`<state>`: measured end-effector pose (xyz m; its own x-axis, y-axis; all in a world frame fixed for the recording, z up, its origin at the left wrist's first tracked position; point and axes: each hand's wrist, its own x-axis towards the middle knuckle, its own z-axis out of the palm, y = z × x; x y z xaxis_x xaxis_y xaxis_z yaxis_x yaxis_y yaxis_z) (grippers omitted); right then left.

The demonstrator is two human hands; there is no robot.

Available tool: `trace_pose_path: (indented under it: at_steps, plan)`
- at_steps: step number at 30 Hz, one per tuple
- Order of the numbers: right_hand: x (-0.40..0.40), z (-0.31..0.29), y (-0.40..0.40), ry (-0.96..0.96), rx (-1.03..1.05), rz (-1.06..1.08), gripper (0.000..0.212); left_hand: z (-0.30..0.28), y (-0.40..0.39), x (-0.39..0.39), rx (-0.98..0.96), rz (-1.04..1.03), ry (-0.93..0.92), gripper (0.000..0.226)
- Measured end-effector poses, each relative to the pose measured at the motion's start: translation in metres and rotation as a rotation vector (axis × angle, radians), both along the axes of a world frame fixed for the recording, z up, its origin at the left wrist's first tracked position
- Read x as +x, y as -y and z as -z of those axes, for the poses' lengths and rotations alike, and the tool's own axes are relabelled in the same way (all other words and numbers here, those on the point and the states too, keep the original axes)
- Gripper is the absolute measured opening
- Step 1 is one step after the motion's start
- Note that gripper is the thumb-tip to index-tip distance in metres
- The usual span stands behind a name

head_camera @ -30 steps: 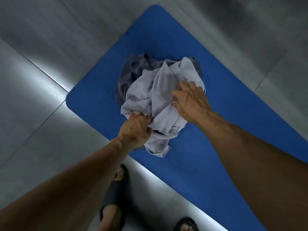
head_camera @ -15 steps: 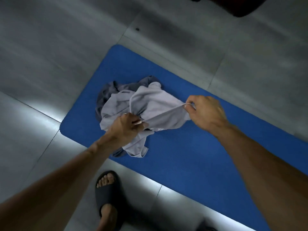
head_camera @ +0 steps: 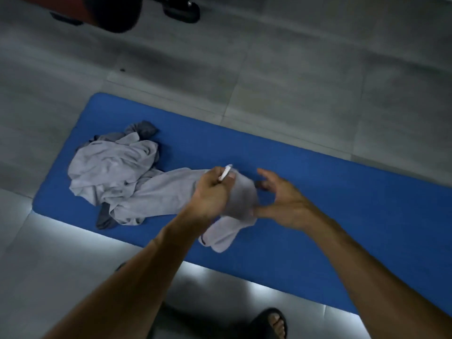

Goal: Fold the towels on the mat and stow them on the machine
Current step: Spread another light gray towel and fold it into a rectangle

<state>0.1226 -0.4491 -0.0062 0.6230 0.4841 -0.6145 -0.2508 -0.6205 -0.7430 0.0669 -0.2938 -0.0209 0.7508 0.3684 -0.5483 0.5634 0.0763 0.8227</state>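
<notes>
grey tiled floor [head_camera: 293, 81], glare along the near tiles. nearest, a foot in a dark sandal [head_camera: 272, 322]. then a blue mat [head_camera: 342, 216] laid across. above its near edge, left hand [head_camera: 210, 194] curled tight round a light grey towel [head_camera: 156, 194], white tag [head_camera: 225, 172] pinched at the fingertips; one end of the cloth hanging below the fist, the rest trailing left. right hand [head_camera: 281, 201] just beside, fingers spread and loosely bent, thumb against the cloth, gripping nothing. farther left, crumpled pale towel heap [head_camera: 110, 165] over a darker grey towel [head_camera: 141, 129]. farthest, red-and-black machine [head_camera: 102, 11], blurred.
</notes>
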Motion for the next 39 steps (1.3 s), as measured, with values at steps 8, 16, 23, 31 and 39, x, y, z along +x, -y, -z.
trace_pose_path:
  at_steps: [8,16,23,31,39]
  plan:
    - [0.005,0.016,0.095,0.078,-0.103,0.350,0.009,-0.004,0.080,0.030,-0.002,0.120,-0.073,0.014]
    - [0.036,0.006,0.200,-0.104,0.045,0.365,0.019,0.055,0.144,0.075,0.431,1.099,-0.031,0.067]
    - [0.039,0.063,0.333,0.002,-0.140,0.664,0.016,0.085,0.248,0.094,0.450,1.236,-0.017,0.022]
    - [0.046,0.126,0.533,0.062,-0.542,0.830,0.020,0.134,0.463,0.128,0.793,1.014,0.381,0.019]
    - [0.053,0.217,0.599,0.238,-0.711,0.721,0.054,0.243,0.573,0.132,0.740,1.198,0.235,0.047]
